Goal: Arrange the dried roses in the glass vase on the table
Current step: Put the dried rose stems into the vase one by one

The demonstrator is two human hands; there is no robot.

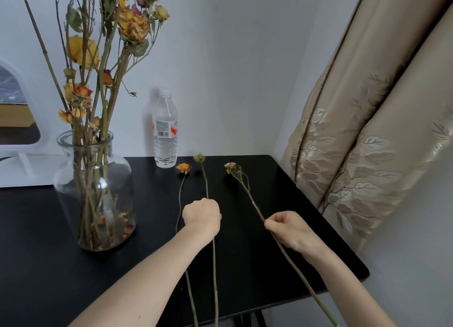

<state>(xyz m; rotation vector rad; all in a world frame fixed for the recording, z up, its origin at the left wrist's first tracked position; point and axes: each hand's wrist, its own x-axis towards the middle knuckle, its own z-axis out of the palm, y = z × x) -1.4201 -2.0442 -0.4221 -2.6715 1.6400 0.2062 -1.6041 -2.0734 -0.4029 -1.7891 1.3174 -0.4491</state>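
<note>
A pale rose stem (247, 191) is being pinched between the fingertips of the right hand (291, 231). The middle stem (206, 184) is being covered by the left hand (202, 216), curled into a fist. Three loose roses, including an orange one (183, 167), are being displayed on the black table (49, 265), beside one glass vase (95, 191) of dried roses and one water bottle (165, 133), with a beige curtain (367, 130) alongside.

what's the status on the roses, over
Right hand pinching the rightmost rose stem. Left hand closed over the middle rose stem. Orange rose loose on the black table. Glass vase left, path clear.
</note>
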